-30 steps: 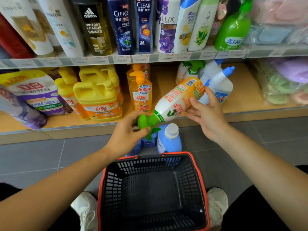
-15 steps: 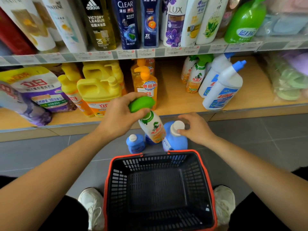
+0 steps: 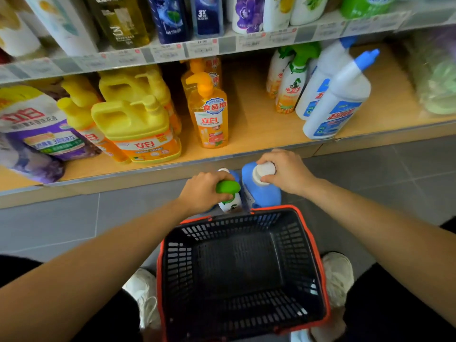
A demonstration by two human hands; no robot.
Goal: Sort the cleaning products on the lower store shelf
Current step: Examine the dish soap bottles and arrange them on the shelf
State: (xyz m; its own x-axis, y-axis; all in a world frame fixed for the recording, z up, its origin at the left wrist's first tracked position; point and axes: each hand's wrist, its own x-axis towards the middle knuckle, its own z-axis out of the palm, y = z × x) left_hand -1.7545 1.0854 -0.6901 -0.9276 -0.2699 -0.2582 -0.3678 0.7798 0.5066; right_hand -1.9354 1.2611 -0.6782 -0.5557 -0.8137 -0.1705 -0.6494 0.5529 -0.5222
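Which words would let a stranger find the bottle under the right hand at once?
Find the black, orange-rimmed basket on the floor. Just beyond its far edge stands a blue bottle, its white cap in the right hand. Its neighbour has a green spray top instead.

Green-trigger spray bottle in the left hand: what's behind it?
A small white-capped blue bottle peeks out behind the spray bottle. The left hand and green trigger cover its body and label.

Green-topped spray bottle (image 3: pixel 229 191) upright beside blue bottle (image 3: pixel 265 196)
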